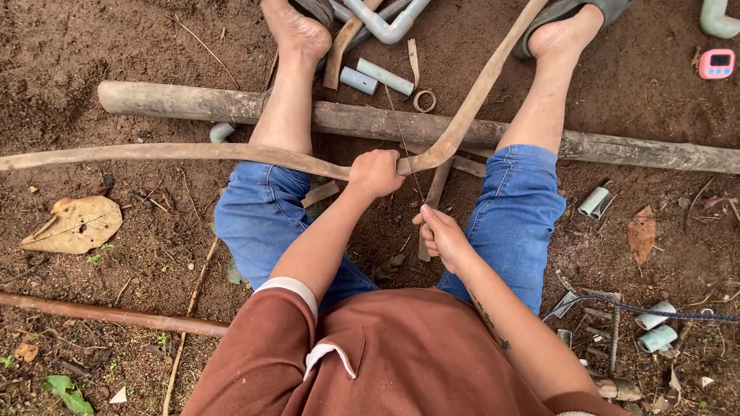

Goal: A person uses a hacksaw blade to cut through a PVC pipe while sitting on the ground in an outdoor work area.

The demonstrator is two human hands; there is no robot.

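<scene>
Bamboo strip [193, 152], long and bent, lying across the knees: left hand [375, 172] is gripping it at the bend, fingers wrapped tight; right hand [441, 235] is pinching a thin wire [407, 150] running up over it; binding apparently unfinished, log [632, 150] lying beyond

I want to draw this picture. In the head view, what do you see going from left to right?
Dry leaf → left hand gripping the bent stick → right hand → pipe bit → pink timer.
</scene>
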